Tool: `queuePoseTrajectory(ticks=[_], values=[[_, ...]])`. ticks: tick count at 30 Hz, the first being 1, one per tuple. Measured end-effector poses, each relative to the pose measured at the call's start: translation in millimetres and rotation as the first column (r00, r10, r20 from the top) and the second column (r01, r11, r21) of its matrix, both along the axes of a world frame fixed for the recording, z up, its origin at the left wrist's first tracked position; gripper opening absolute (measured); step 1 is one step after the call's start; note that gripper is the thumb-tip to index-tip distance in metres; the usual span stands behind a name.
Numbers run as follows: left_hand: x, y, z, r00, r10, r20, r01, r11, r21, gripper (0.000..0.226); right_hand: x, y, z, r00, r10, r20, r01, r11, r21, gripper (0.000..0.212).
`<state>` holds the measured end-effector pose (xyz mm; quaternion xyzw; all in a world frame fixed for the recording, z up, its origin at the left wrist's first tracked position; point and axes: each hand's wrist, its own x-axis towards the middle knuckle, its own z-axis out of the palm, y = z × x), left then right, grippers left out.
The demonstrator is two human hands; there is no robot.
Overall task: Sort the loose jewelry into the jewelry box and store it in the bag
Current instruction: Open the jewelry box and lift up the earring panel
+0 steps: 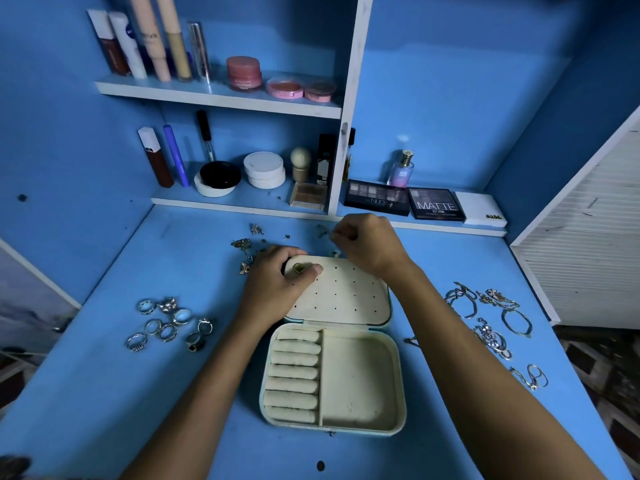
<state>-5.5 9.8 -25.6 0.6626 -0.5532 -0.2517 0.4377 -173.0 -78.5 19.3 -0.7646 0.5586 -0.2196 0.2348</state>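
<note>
A cream jewelry box [360,379] lies open on the blue desk, with its perforated lid [346,292] folded back and ring rolls on the left side of its base. My left hand [277,278] grips the lid's far left corner, where a small gold earring [298,268] sits by my thumb. Beyond the lid, my right hand [367,242] has its fingers curled and pinches something tiny that I cannot make out. Several rings [169,323] lie to the left. Loose earrings [249,244] are scattered behind the lid, and bracelets and chains [491,320] lie to the right.
Shelves at the back hold cosmetics: tubes [152,39], pink jars [244,72], compacts [265,169], a perfume bottle [401,169] and eyeshadow palettes [434,204]. A white slatted panel [581,244] stands at the right. No bag is in view.
</note>
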Motion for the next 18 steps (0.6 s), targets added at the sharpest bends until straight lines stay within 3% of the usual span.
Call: queuePoseTrajectory(ticks=[9, 18], values=[[-0.3, 0.4, -0.1, 1.0, -0.006, 0.028, 0.007, 1.0, -0.015, 0.034, 34.6, -21.0, 3.7, 0.915, 0.152, -0.374, -0.168, 0.986, -0.011, 0.015], [1.0, -0.6, -1.1, 0.999, -0.018, 0.043, 0.019, 1.0, -0.024, 0.034, 42.5, -24.5, 1.9, 0.874, 0.119, -0.471, -0.16, 0.986, -0.048, 0.02]])
